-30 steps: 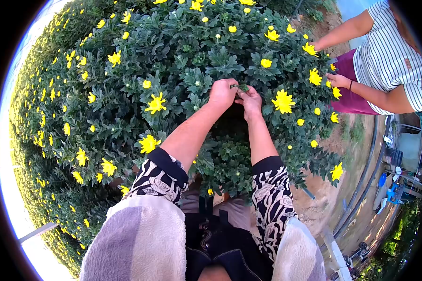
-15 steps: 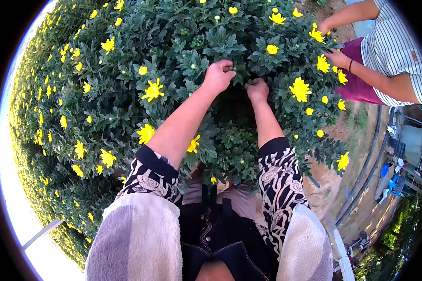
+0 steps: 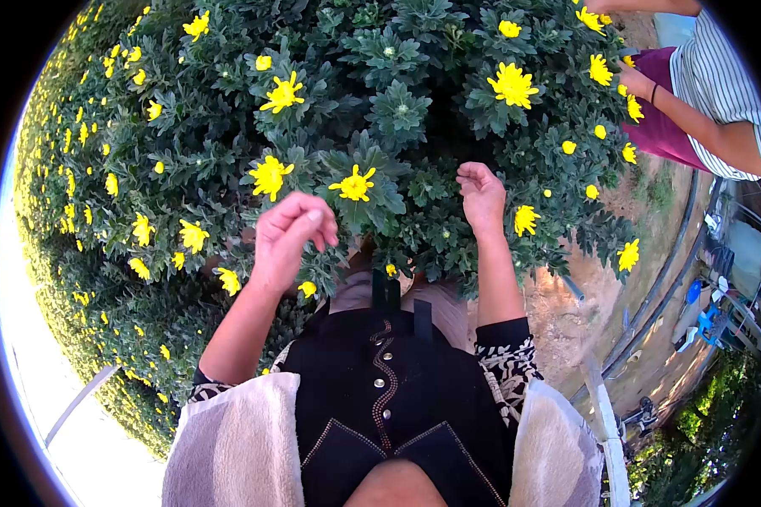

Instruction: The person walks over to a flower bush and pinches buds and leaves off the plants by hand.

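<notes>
My left hand hovers in front of the leafy bush, just below an open yellow flower and left of another yellow flower. Its fingers are loosely bent and apart, with nothing visible in them. My right hand is raised over the dark green leaves, up and left of a yellow flower. Its fingers curl loosely inward, and no object shows between them. The two hands are well apart.
More yellow-flowered plants spread to the left. At the upper right a person in a striped shirt reaches into the bush's edge. Dark hoses run along the soil on the right, near a pale post.
Both hands have drawn back toward my body from the bush's middle and moved apart, my left hand down and leftward. The view has shifted, and the leaves my hands held earlier are released.
</notes>
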### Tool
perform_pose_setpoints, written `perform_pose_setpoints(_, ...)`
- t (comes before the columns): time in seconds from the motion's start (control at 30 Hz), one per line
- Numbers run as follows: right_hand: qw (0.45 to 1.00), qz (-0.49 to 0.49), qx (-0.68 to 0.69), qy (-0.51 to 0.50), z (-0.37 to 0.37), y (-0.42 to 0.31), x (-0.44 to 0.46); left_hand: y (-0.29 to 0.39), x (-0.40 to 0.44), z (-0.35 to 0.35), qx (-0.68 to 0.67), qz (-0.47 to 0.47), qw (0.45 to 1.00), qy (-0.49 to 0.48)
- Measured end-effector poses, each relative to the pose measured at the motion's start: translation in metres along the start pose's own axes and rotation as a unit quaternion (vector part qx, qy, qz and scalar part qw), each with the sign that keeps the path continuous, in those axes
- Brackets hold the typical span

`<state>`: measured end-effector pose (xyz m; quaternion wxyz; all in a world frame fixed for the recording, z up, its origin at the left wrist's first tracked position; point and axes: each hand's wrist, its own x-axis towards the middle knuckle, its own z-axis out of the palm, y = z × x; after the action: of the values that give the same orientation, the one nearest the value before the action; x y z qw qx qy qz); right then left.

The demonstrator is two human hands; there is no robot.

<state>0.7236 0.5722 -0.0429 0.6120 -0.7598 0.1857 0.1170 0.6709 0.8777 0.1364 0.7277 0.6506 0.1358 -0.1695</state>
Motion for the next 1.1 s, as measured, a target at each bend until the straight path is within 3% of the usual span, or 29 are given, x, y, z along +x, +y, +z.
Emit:
perform_pose_setpoints(0.1,0.993,-0.049,-0.104,0.004,-0.026,0.001,-0.007,-0.046,-0.025,0.022,0.005,-0.113,0.989,-0.095)
perform_pose_setpoints(0.17,0.993,-0.044,-0.113,-0.008,-0.032,0.009,-0.007,-0.073,-0.017,0.038,0.028,-0.099,0.985,-0.142)
perform_pose_setpoints(0.23,0.988,-0.024,-0.143,-0.059,-0.036,0.021,-0.008,-0.089,0.001,0.058,0.118,-0.005,0.984,-0.131)
perform_pose_setpoints(0.27,0.985,-0.009,-0.163,-0.061,-0.035,0.028,-0.008,-0.091,0.014,0.068,0.117,-0.004,0.984,-0.136)
perform_pose_setpoints(0.33,0.981,-0.008,-0.187,-0.051,-0.028,0.011,-0.016,-0.090,0.037,0.082,0.215,0.114,0.967,-0.082)
perform_pose_setpoints(0.43,0.975,0.000,-0.218,-0.049,-0.023,0.016,-0.023,-0.108,0.057,0.081,0.187,0.095,0.976,-0.056)
perform_pose_setpoints(0.53,0.998,0.007,-0.005,-0.062,-0.034,0.033,-0.023,-0.114,0.057,0.064,0.178,0.097,0.978,-0.042)
perform_pose_setpoints(0.63,0.995,0.027,0.052,-0.081,-0.058,0.016,-0.037,-0.111,0.049,0.050,0.164,0.072,0.984,-0.023)
perform_pose_setpoints(0.73,0.994,0.034,0.046,-0.097,-0.062,-0.006,-0.064,-0.113,0.035,0.045,0.194,0.004,0.979,-0.064)
perform_pose_setpoints(0.83,0.976,0.122,-0.002,-0.183,-0.047,-0.044,-0.116,-0.124,0.011,0.060,0.233,0.047,0.970,-0.045)
perform_pose_setpoints(0.9,0.959,0.022,-0.168,-0.225,-0.026,-0.011,-0.141,-0.125,-0.001,0.070,0.364,0.074,0.927,-0.043)
perform_pose_setpoints(1.03,0.984,-0.076,-0.160,0.016,0.028,0.014,-0.148,-0.144,0.002,0.084,0.462,0.107,0.880,-0.031)
perform_pose_setpoints(1.1,0.983,-0.090,-0.159,0.008,0.036,0.023,-0.134,-0.154,0.009,0.083,0.488,0.099,0.867,-0.033)
